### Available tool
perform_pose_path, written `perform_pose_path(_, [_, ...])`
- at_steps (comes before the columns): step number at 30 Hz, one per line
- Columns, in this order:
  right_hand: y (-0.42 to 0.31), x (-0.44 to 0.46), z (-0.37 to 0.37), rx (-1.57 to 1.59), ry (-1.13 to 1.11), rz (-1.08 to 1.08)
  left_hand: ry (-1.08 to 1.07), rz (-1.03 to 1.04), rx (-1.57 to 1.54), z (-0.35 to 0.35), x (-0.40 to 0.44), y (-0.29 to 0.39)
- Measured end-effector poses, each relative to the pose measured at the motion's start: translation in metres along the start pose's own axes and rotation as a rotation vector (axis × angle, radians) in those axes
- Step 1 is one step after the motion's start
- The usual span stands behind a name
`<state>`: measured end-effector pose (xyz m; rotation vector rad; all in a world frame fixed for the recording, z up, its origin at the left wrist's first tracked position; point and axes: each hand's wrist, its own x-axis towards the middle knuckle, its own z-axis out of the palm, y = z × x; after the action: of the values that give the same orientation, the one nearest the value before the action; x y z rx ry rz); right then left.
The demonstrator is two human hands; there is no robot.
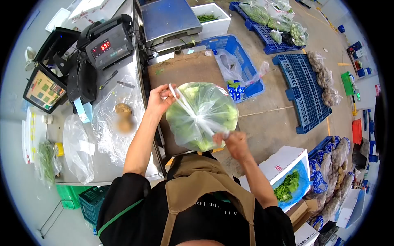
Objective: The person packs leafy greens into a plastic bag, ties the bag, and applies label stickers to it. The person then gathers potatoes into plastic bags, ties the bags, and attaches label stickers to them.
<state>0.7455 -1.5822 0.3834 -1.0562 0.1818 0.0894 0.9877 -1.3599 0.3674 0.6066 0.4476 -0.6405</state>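
- Main risk, as we judge it: the clear bag of green vegetables [205,108] splitting. Thin film, drawn into a tight band across the top; a hard pull could tear it.
- Second risk: the twist slipping loose if either pinch slackens; smooth plastic gives fingers little to hold.
- Third: a lopsided tug sliding the bag off the brown board [184,67]. Its right side appears to reach past the board's edge, towards the floor [262,117]. We cannot tell how firmly it rests.
- Left hand [161,99]: fingers pinched on one end of the twisted plastic, at the bag's upper left.
- Right hand [237,146]: curled closed on the other end, lower right; fingertips blurred.
- Position: we place the bag between both hands, in front of the apron [197,172], its twist running diagonally from one to the other.
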Motion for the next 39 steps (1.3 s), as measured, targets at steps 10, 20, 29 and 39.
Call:
perform_pose_path(10, [-0.035,0.095,0.056,-0.087,-0.316,-0.104,-0.375,-0.337,0.583,0.05,-0.087,-0.032])
perform_pose_path(20, [-0.015,0.095,0.004,-0.848,-0.27,0.183,0.099,-0.099,0.892,0.011,-0.057,-0.027])
perform_pose_path(29, [-0.033,0.025,-0.089,-0.692,-0.753,-0.463,0.543,-0.085,-0.482,-0.018,0.031,-0.065])
perform_pose_path(39, [-0.258,0.005,-0.231,0.071,-0.503,-0.281,-0.222,0.302,0.708,0.348,-0.089,-0.241])
